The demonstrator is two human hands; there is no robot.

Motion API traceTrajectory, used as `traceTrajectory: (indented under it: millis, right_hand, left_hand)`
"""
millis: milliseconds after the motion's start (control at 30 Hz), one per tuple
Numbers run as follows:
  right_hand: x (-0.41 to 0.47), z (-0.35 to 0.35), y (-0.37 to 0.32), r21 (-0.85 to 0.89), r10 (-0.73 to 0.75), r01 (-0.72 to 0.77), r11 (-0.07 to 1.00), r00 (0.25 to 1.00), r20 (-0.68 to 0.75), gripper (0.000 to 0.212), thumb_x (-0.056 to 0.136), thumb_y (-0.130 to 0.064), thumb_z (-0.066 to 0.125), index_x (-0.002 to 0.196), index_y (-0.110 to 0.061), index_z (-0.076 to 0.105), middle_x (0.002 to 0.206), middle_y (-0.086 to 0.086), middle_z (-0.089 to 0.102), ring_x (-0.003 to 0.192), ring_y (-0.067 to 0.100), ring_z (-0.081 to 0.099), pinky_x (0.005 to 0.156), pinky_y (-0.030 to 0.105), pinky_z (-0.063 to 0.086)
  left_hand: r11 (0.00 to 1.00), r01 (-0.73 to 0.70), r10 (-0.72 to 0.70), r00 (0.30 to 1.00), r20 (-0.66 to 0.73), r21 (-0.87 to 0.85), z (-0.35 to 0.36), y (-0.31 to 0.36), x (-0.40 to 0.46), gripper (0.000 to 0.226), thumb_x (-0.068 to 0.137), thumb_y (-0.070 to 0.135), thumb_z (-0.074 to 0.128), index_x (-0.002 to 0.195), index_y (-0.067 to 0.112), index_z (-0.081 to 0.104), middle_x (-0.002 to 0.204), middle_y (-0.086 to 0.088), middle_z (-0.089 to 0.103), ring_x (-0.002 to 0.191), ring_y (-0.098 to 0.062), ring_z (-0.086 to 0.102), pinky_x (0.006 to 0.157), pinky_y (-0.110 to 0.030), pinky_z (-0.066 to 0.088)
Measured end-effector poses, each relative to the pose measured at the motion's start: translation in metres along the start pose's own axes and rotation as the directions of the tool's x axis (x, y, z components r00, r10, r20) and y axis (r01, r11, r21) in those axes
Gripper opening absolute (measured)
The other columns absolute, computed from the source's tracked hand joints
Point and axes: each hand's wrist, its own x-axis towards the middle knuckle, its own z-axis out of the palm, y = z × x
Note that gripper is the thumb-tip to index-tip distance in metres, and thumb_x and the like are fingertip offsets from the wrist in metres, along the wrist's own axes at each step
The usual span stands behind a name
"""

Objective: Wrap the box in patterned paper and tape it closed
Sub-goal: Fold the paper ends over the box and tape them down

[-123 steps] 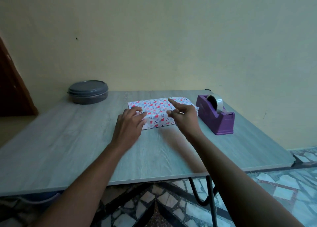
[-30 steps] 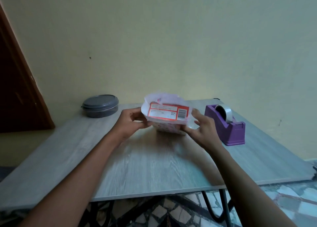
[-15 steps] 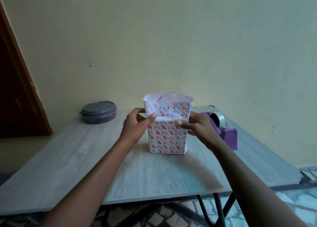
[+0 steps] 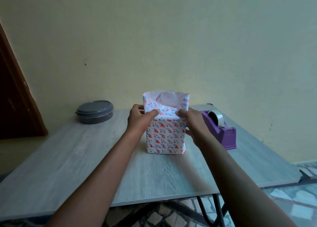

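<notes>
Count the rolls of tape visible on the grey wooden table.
1: a clear tape roll seated in the purple plastic tape dispenser, right of the paper-wrapped box. Spares inside the lidded grey round container would be hidden.

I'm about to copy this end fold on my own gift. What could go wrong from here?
1. The wrapped box stands on end; pressing the top flap with the left hand and right hand could tip it.
2. Both hands are occupied, and the tape dispenser sits apart, so letting go to fetch tape may let the paper spring open.
</notes>
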Motion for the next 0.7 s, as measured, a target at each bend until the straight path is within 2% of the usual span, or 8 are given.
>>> traceTrajectory:
  millis: [100, 167, 267, 333, 367, 433, 533, 700]
  right_hand:
    - [0.005, 0.005, 0.002, -0.005, 0.022, -0.023, 1.0, 0.998, -0.056, 0.034, 0.088, -0.033, 0.067, 0.104, -0.003, 0.067, 0.102, 0.011, 0.072, 0.093, 0.025, 0.066, 0.085, 0.041, 0.051]
    - [0.007, 0.007, 0.004, -0.002, 0.028, -0.029, 1.0, 0.997, -0.075, 0.035, 0.085, -0.035, 0.067, 0.101, -0.005, 0.067, 0.095, 0.008, 0.069, 0.087, 0.024, 0.063, 0.077, 0.039, 0.046]
    - [0.011, 0.008, 0.004, -0.002, 0.025, -0.025, 1.0, 0.996, -0.089, 0.027, 0.075, -0.036, 0.067, 0.083, -0.011, 0.063, 0.082, 0.008, 0.064, 0.08, 0.027, 0.06, 0.072, 0.039, 0.044]
    - [0.01, 0.009, 0.001, -0.009, 0.026, -0.027, 1.0, 0.996, -0.085, 0.02, 0.073, -0.034, 0.068, 0.079, -0.016, 0.061, 0.078, 0.003, 0.06, 0.078, 0.024, 0.058, 0.071, 0.039, 0.043]
    - [0.009, 0.008, 0.0, -0.005, 0.025, -0.026, 1.0, 0.996, -0.085, 0.022, 0.073, -0.033, 0.068, 0.081, -0.013, 0.063, 0.08, 0.004, 0.063, 0.081, 0.027, 0.062, 0.072, 0.039, 0.045]
    - [0.008, 0.007, 0.001, 0.001, 0.002, -0.002, 1.0, 0.997, -0.076, 0.033, 0.073, -0.033, 0.068, 0.091, -0.005, 0.066, 0.09, 0.007, 0.072, 0.094, 0.034, 0.071, 0.078, 0.041, 0.051]
    - [0.002, 0.005, 0.006, 0.023, -0.13, 0.131, 0.991, 0.991, -0.045, 0.018, 0.089, -0.021, 0.068, 0.107, -0.019, 0.07, 0.099, 0.003, 0.078, 0.096, 0.026, 0.075, 0.087, 0.046, 0.06]
    - [-0.005, 0.004, 0.013, 0.138, -0.296, 0.29, 0.947, 0.955, 0.023, 0.033, 0.102, -0.033, 0.067, 0.133, -0.025, 0.061, 0.119, 0.0, 0.076, 0.108, 0.018, 0.075, 0.094, 0.045, 0.06]
  left_hand:
    - [0.999, 0.04, -0.04, 0.999, -0.035, 0.002, 0.005, -0.001, 0.003, 0.053, 0.068, 0.044, 0.081, 0.107, 0.021, 0.052, 0.113, -0.004, 0.067, 0.099, -0.021, 0.069, 0.088, -0.044, 0.059]
    - [0.982, -0.082, 0.109, 0.981, -0.158, 0.168, 0.01, -0.003, -0.004, 0.057, 0.08, 0.039, 0.079, 0.12, 0.019, 0.044, 0.119, -0.004, 0.06, 0.109, -0.023, 0.062, 0.093, -0.043, 0.054]
    - [0.724, -0.423, 0.626, 0.734, -0.263, 0.544, 0.016, -0.005, -0.022, 0.064, 0.082, 0.028, 0.077, 0.133, 0.016, 0.04, 0.129, -0.008, 0.046, 0.12, -0.03, 0.049, 0.095, -0.043, 0.043]
    - [0.531, -0.5, 0.793, 0.578, -0.193, 0.684, 0.015, -0.004, -0.027, 0.062, 0.081, 0.021, 0.077, 0.133, 0.013, 0.045, 0.13, -0.012, 0.044, 0.118, -0.032, 0.047, 0.093, -0.043, 0.043]
    - [0.526, -0.519, 0.801, 0.57, -0.186, 0.674, 0.015, -0.003, -0.025, 0.063, 0.08, 0.018, 0.077, 0.133, 0.011, 0.045, 0.131, -0.012, 0.043, 0.119, -0.032, 0.046, 0.095, -0.042, 0.043]
    - [0.69, -0.522, 0.688, 0.688, -0.231, 0.502, 0.015, -0.002, -0.019, 0.064, 0.082, 0.015, 0.077, 0.135, 0.011, 0.04, 0.132, -0.01, 0.042, 0.123, -0.029, 0.047, 0.101, -0.04, 0.045]
    - [0.889, -0.393, 0.449, 0.851, -0.272, 0.235, 0.013, -0.001, -0.011, 0.062, 0.088, 0.018, 0.074, 0.135, 0.018, 0.034, 0.124, -0.006, 0.053, 0.111, -0.025, 0.06, 0.096, -0.042, 0.052]
    - [0.871, -0.444, 0.486, 0.844, -0.229, 0.21, 0.004, 0.006, -0.014, 0.044, 0.1, 0.023, 0.062, 0.138, 0.028, 0.04, 0.107, 0.005, 0.059, 0.084, -0.007, 0.066, 0.075, -0.019, 0.05]
